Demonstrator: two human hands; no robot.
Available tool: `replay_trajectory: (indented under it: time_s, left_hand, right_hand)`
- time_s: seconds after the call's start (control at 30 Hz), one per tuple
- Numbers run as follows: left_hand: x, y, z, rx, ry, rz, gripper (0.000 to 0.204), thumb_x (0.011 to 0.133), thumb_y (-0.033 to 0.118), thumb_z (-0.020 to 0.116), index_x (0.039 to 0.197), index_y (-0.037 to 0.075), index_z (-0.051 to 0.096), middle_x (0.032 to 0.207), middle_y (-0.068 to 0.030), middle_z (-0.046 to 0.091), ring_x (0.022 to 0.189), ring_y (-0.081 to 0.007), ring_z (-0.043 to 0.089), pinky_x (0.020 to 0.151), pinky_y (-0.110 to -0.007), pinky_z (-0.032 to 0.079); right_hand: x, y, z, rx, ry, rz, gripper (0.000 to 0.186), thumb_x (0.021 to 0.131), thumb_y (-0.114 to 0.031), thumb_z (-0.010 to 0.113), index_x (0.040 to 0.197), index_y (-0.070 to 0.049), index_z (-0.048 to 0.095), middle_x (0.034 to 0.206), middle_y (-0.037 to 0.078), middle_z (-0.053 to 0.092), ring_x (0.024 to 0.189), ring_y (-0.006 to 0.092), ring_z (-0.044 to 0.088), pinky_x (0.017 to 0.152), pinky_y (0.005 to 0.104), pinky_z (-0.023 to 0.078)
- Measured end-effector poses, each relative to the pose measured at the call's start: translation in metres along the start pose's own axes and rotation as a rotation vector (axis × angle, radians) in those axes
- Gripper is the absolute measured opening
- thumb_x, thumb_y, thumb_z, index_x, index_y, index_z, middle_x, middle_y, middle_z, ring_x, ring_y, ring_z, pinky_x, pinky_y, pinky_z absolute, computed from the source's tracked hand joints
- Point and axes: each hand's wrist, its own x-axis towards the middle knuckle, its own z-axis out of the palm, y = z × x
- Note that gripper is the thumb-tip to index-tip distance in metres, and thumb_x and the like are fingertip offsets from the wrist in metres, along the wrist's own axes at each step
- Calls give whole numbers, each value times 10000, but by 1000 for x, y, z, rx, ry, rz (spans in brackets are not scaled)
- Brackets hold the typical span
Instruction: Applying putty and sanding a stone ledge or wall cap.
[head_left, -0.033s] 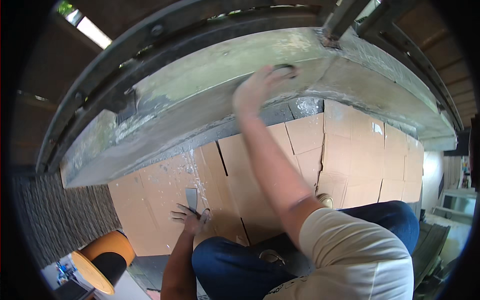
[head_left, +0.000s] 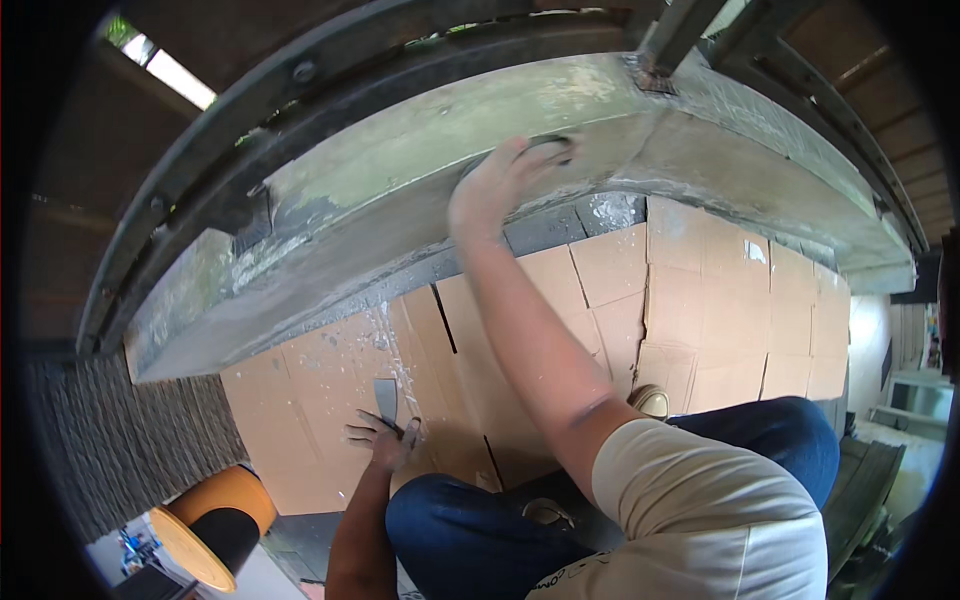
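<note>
My right hand (head_left: 492, 190) presses a dark, flat pad (head_left: 562, 143), blurred by motion, against the edge of a low concrete wall (head_left: 400, 195) with worn pale-green paint on top. Whether the pad is sandpaper I cannot make out. My left hand (head_left: 386, 442) leans on the cardboard, fingers spread flat. Under its palm lies a putty knife; its grey blade (head_left: 386, 394) sticks out past the fingers, and the handle is mostly covered.
Cardboard sheets (head_left: 705, 310) cover the floor along the wall, with white flakes (head_left: 375, 335) at left. Metal rails run above the wall, a post (head_left: 655, 72) at its corner. An orange-and-black round object (head_left: 195, 545) and a ribbed dark mat (head_left: 130, 440) lie left.
My right hand has slid a little to the left along the wall's edge with the pad. My left hand and the putty knife stay where they were.
</note>
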Motion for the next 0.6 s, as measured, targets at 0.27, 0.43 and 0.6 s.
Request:
replay_trajectory:
  time_s: [0.27,0.43,0.6]
  left_hand:
    - [11,-14,9,-1,88,49,1210,844,719,456,1378,-57,-303,1324,-506,-294,1235,-668,-283,991,-719,-140]
    - [-9,-7,-6,16,135,2,1172,860,668,483,1403,-68,-250,1396,-438,-281,1273,-644,-256,981,-784,24]
    - [-81,158,-77,15,394,503,635,898,402,596,1393,61,389,1271,-318,471,1162,-422,494,918,-458,466]
  right_hand:
    - [90,-8,-31,487,160,664,641,1024,-397,177,1460,72,167,1548,214,172,1409,321,233,1175,398,130]
    - [104,2,-38,829,71,851,645,1015,-421,127,1466,27,233,1553,133,229,1387,287,299,1164,393,183]
    - [134,56,-46,756,189,1133,634,995,-436,167,1453,-21,312,1520,135,294,1350,296,346,1142,390,232]
